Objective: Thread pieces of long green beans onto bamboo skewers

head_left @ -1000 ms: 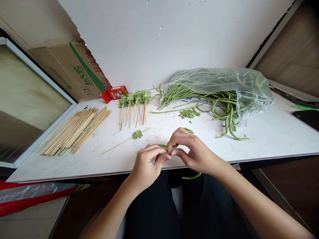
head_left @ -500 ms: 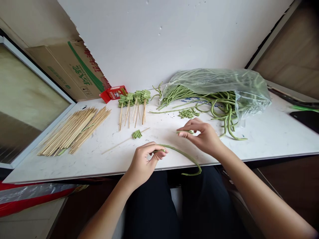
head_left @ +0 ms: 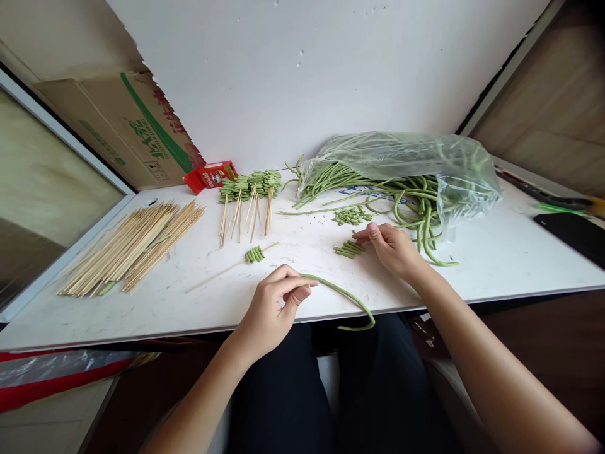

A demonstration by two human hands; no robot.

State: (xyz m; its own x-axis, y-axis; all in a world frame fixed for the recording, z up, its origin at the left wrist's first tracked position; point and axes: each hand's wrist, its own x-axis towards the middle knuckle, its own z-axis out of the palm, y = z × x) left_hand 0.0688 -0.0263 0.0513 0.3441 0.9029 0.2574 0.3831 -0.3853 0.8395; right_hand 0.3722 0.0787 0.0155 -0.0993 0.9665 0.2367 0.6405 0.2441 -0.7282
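My left hand is closed, pinching a long green bean between thumb and fingers near the table's front edge. The bean's free part curves right and hangs past the edge. To the right, my right hand has its fingers extended at a small row of cut bean pieces, the thumb apart from them. Left of both hands lies a bamboo skewer with several short bean pieces threaded on it.
A plastic bag of long beans lies at the back right, near a pile of short trimmings. Finished bean skewers sit by a red box. Loose bamboo skewers lie left; a black phone-like object is far right.
My right hand has moved down to the table and let go of a cut bean piece at the row. My left hand stays nearly in place, holding the long bean. The view has shifted slightly.
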